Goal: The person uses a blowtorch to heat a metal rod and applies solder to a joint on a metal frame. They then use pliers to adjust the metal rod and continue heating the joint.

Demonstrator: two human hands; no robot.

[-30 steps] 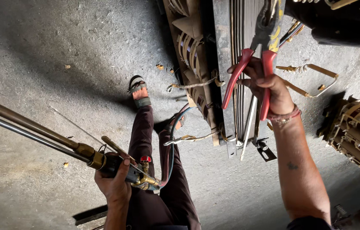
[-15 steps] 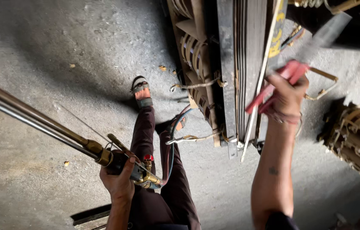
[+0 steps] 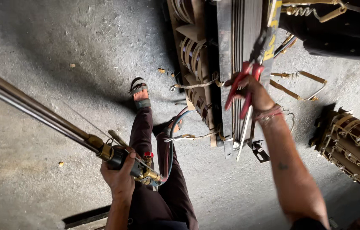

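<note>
L hand (image 3: 119, 179) fingers wrap torch (image 3: 122, 158), tip off-frame; R hand (image 3: 254, 91) fingers clamp red pliers (image 3: 248, 72), nose unclear

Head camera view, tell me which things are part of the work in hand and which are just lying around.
In hand: cutting torch in left hand; red-handled pliers in right hand, at the laminated core.
Lying about: coil assembly, metal bracket, small debris.

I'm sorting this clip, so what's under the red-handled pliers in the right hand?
Under the pliers in the right hand lies the stacked metal core of a transformer with its copper windings. The concrete floor beneath it is covered.
</note>
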